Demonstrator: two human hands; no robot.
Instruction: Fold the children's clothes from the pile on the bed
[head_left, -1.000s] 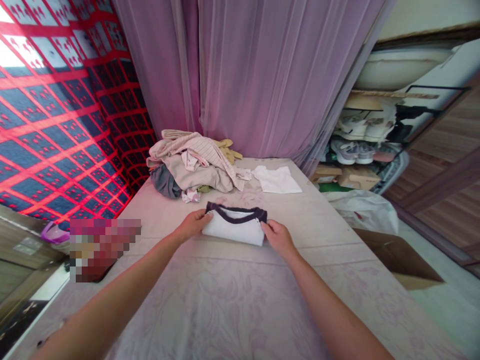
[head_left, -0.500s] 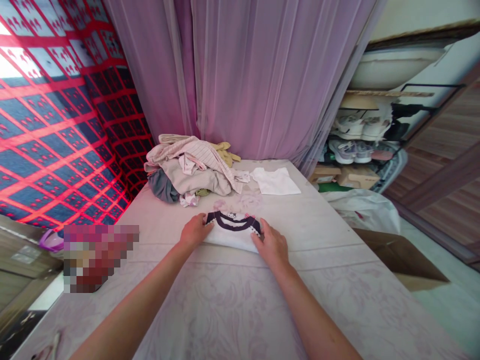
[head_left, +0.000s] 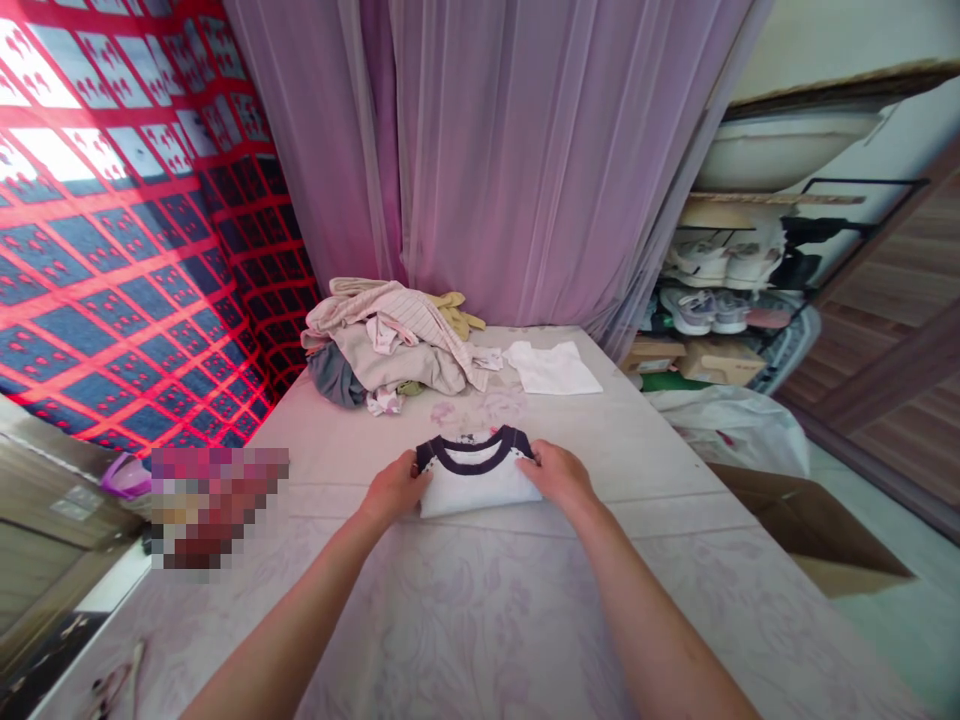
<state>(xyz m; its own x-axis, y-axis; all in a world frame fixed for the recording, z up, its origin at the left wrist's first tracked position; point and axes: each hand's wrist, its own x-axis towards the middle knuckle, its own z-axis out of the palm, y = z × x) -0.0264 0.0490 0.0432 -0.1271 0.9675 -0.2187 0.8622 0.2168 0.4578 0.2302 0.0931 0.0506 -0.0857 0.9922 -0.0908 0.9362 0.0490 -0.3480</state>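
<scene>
A folded white shirt (head_left: 480, 490) with a dark collar and dark shoulders lies in front of me, its neckline facing away. My left hand (head_left: 396, 488) grips its left shoulder edge between thumb and fingers. At the opposite shoulder, my right hand (head_left: 559, 472) pinches the cloth the same way. Beyond the shirt, to the left, is a heap of crumpled clothes (head_left: 397, 345) in pink, beige, grey and yellow. Another white garment (head_left: 555, 368) lies flat at the far right of the bed.
The pale floral bed cover (head_left: 480, 620) stretches under everything. A purple curtain (head_left: 510, 170) hangs behind it, and a red-and-blue patterned cloth (head_left: 127, 230) hangs on the left. To the right are a shoe rack (head_left: 709, 270) and an open cardboard box (head_left: 810, 525).
The shirt's front has lifted and spread slightly wider, with both hands still at its shoulders. My right hand has moved a little to the right. The camera view has shifted slightly.
</scene>
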